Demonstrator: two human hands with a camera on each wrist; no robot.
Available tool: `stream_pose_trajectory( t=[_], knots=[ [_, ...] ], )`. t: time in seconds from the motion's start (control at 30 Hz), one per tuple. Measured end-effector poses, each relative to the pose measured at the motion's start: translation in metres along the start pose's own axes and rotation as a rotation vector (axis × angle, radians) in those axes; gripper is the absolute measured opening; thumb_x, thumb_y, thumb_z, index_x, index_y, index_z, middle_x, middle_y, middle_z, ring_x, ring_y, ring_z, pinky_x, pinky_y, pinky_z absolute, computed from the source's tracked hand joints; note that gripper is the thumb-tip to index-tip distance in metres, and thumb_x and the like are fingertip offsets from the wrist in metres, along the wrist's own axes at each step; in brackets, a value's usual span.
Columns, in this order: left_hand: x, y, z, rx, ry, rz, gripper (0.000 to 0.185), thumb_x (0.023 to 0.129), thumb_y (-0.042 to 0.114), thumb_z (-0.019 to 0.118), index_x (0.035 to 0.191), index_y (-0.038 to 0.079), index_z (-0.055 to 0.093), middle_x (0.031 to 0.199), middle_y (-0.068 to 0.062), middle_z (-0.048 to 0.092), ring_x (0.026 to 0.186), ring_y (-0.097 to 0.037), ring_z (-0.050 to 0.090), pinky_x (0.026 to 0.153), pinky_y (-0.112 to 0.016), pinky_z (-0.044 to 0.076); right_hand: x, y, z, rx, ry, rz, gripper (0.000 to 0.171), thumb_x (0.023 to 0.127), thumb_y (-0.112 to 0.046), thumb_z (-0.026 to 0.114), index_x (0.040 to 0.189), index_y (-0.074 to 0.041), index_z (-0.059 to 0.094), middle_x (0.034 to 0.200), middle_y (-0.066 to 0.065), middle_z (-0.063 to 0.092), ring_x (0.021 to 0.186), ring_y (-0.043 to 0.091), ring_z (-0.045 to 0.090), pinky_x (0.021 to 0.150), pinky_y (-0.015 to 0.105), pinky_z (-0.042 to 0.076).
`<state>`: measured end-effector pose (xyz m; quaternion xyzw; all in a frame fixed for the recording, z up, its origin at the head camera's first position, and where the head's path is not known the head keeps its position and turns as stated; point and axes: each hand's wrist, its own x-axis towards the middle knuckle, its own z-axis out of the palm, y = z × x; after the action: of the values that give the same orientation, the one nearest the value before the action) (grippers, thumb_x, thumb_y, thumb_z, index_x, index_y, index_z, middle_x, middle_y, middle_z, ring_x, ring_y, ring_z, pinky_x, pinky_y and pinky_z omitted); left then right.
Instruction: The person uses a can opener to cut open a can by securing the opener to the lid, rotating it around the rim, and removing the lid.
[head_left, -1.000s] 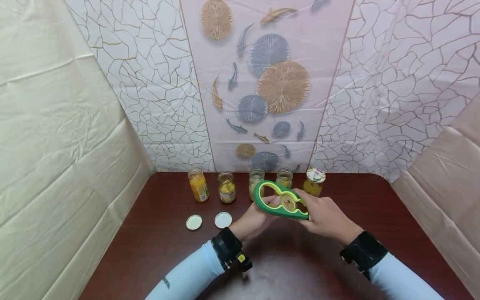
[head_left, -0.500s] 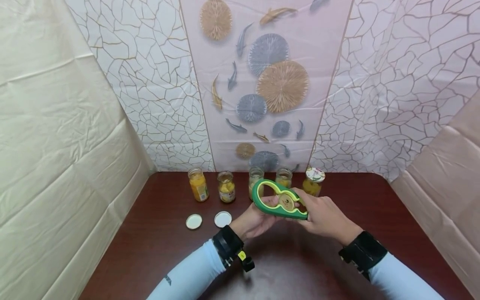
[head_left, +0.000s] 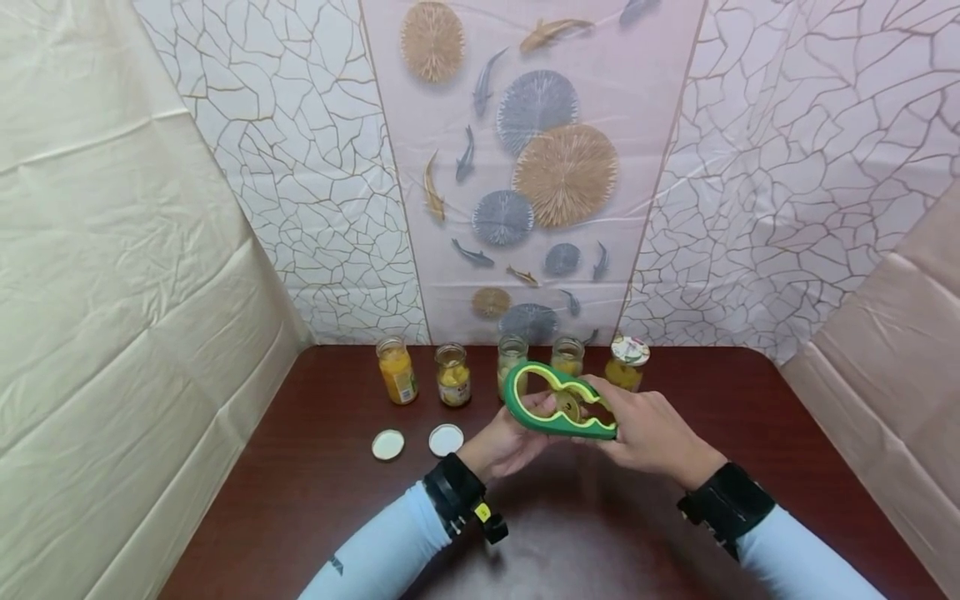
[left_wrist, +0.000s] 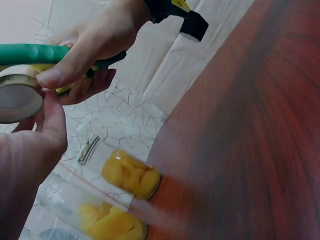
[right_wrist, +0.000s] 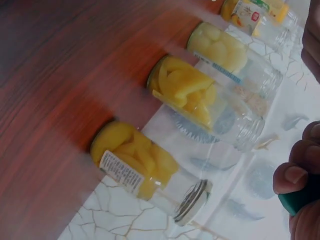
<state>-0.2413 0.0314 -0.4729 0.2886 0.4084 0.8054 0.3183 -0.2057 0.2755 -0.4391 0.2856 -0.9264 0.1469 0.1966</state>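
Note:
Above the dark red table [head_left: 570, 533], both hands hold a green jar opener [head_left: 542, 414] with yellow-lined rings. My right hand [head_left: 626, 419] grips its narrow end, and the fingers [left_wrist: 95, 42] wrap the green handle [left_wrist: 30, 53]. A round metal lid [head_left: 572, 406] sits in one ring. From below, my left hand [head_left: 517, 439] pinches that lid [left_wrist: 17, 100], with the thumb [left_wrist: 50, 117] against its rim. In the right wrist view only the right fingertips [right_wrist: 292, 177] and a bit of green opener [right_wrist: 299, 201] show.
Several glass jars of yellow fruit stand in a row at the table's far edge. The rightmost jar [head_left: 628, 361] has a lid on, while the open jars [head_left: 396, 371] [head_left: 453, 375] [head_left: 567, 354] stand to its left. Two loose white lids [head_left: 387, 444] [head_left: 446, 439] lie front left of the row.
The lid inside the opener's ring has tilted a little and shows less of its flat face. Both hands and the opener stay nearly where they were.

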Motion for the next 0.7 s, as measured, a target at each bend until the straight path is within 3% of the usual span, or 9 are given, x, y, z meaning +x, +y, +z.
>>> stream_pose_trajectory(
  t=[0.07, 0.13, 0.23, 0.33, 0.47, 0.63, 0.7],
  knots=[
    [-0.001, 0.001, -0.003, 0.018, 0.038, -0.003, 0.026, 0.11, 0.031, 0.062, 0.128, 0.012, 0.064, 0.118, 0.004, 0.073, 0.114, -0.008, 0.07, 0.112, -0.036, 0.052, 0.0, 0.004, -0.001, -0.005, 0.008, 0.014, 0.085, 0.079, -0.05, 0.093, 0.148, -0.017, 0.054, 0.099, -0.003, 0.075, 0.066, 0.0, 0.058, 0.059, 0.026, 0.048],
    [-0.004, 0.003, -0.005, 0.052, 0.071, -0.017, 0.021, 0.113, 0.023, 0.055, 0.129, 0.014, 0.065, 0.118, 0.006, 0.072, 0.116, -0.009, 0.07, 0.119, -0.043, 0.047, -0.001, 0.01, -0.004, -0.014, 0.011, 0.044, 0.085, 0.08, -0.05, 0.092, 0.148, -0.016, 0.054, 0.096, -0.003, 0.075, 0.069, 0.002, 0.06, 0.06, 0.028, 0.049],
    [-0.009, 0.008, -0.01, 0.113, 0.108, -0.033, 0.033, 0.115, 0.017, 0.048, 0.142, 0.002, 0.06, 0.122, 0.003, 0.071, 0.12, -0.011, 0.069, 0.124, -0.049, 0.043, -0.002, 0.023, -0.01, -0.033, 0.005, 0.105, 0.083, 0.085, -0.049, 0.089, 0.149, -0.012, 0.051, 0.087, -0.001, 0.072, 0.068, 0.007, 0.058, 0.06, 0.03, 0.047],
    [-0.017, 0.012, -0.015, 0.165, 0.133, -0.053, 0.051, 0.116, 0.022, 0.047, 0.156, -0.009, 0.043, 0.133, -0.006, 0.069, 0.124, -0.011, 0.069, 0.121, -0.043, 0.047, -0.004, 0.04, -0.019, -0.046, -0.003, 0.18, 0.082, 0.09, -0.046, 0.086, 0.152, -0.01, 0.047, 0.09, 0.007, 0.073, 0.071, 0.014, 0.061, 0.062, 0.034, 0.048],
    [-0.027, 0.016, -0.02, 0.195, 0.157, -0.067, 0.057, 0.115, 0.026, 0.05, 0.158, -0.01, 0.039, 0.142, -0.016, 0.066, 0.124, -0.009, 0.069, 0.121, -0.042, 0.047, -0.01, 0.058, -0.035, -0.047, 0.01, 0.29, 0.081, 0.093, -0.047, 0.082, 0.152, -0.007, 0.045, 0.103, 0.019, 0.075, 0.081, 0.026, 0.068, 0.065, 0.04, 0.051],
    [-0.035, 0.018, -0.026, 0.199, 0.168, -0.058, 0.058, 0.115, 0.026, 0.051, 0.158, -0.01, 0.04, 0.132, 0.0, 0.072, 0.124, -0.009, 0.07, 0.127, -0.052, 0.04, -0.015, 0.071, -0.045, -0.031, -0.017, 0.387, 0.08, 0.095, -0.061, 0.074, 0.147, -0.008, 0.044, 0.104, 0.021, 0.072, 0.083, 0.03, 0.067, 0.064, 0.038, 0.048],
    [-0.037, 0.018, -0.027, 0.209, 0.182, -0.059, 0.056, 0.115, 0.025, 0.05, 0.158, -0.01, 0.041, 0.13, 0.005, 0.072, 0.123, -0.008, 0.07, 0.125, -0.048, 0.043, -0.016, 0.074, -0.044, -0.022, -0.042, 0.402, 0.08, 0.095, -0.064, 0.072, 0.146, -0.009, 0.044, 0.101, 0.019, 0.071, 0.082, 0.028, 0.065, 0.064, 0.036, 0.046]
  ],
)
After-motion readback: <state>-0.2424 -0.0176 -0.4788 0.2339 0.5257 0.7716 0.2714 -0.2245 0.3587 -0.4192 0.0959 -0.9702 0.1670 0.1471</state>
